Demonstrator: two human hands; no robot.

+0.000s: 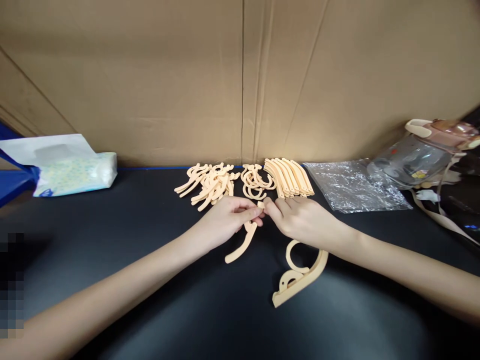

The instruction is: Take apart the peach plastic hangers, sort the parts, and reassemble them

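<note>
My left hand (pixel 240 214) is closed in a pinch, its fingertips meeting those of my right hand (pixel 294 215). Between them shows the end of a small beige plastic piece (pixel 261 204); fingers cover the rest. A curved beige hanger arm (pixel 242 247) extends below my left fingers; whether it joins the pinched piece is hidden. Below my right hand lies a beige folding-hanger part (pixel 298 287), a bent arm with a ring-like hook (pixel 288 257) against it. Behind my hands are a loose pile of small curved arms (pixel 215 185), several C-shaped hooks (pixel 255 180) and a row of larger arms (pixel 288 177).
A tissue pack (pixel 75 172) sits at the left on the black tabletop (pixel 157 310). To the right lie a clear plastic bag (pixel 356 185) and a transparent bottle (pixel 412 157) with a strap. A cardboard wall (pixel 168 90) closes off the back.
</note>
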